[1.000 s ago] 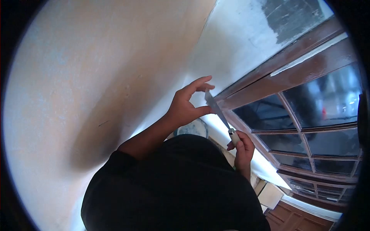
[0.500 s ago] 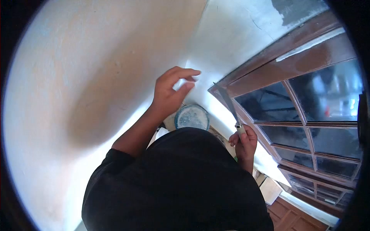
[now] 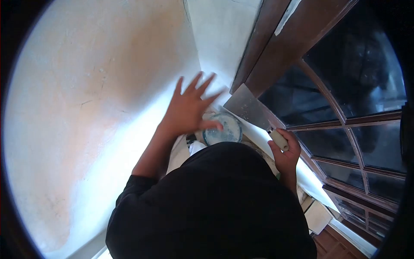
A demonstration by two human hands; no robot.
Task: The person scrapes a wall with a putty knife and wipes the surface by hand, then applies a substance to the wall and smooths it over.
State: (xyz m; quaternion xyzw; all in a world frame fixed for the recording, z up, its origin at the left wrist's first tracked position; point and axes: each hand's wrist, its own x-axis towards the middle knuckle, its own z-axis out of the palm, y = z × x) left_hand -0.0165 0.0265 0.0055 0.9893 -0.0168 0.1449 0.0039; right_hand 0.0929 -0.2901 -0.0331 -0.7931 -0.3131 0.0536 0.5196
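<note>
My right hand (image 3: 286, 152) is wrapped round the pale handle of a putty knife (image 3: 249, 108). Its broad metal blade points up and to the left, with the flat face turned towards me, in front of the brown window frame. My left hand (image 3: 187, 108) holds nothing; its fingers are spread and slightly blurred, near the corner where the walls meet. Below and between the hands, a round bucket (image 3: 224, 127) with whitish, smeared contents is partly covered by my left thumb and my black shirt.
A plastered wall (image 3: 99, 95) with small marks and cracks rises on the left. On the right is a brown wooden window (image 3: 321, 88) with dark glass panes. A pale box-like block (image 3: 318, 217) lies at lower right, by a brown panelled surface (image 3: 334, 246).
My left hand has opened from curled fingers to a wide spread. The putty knife has turned from edge-on to showing its flat blade. The view has rotated.
</note>
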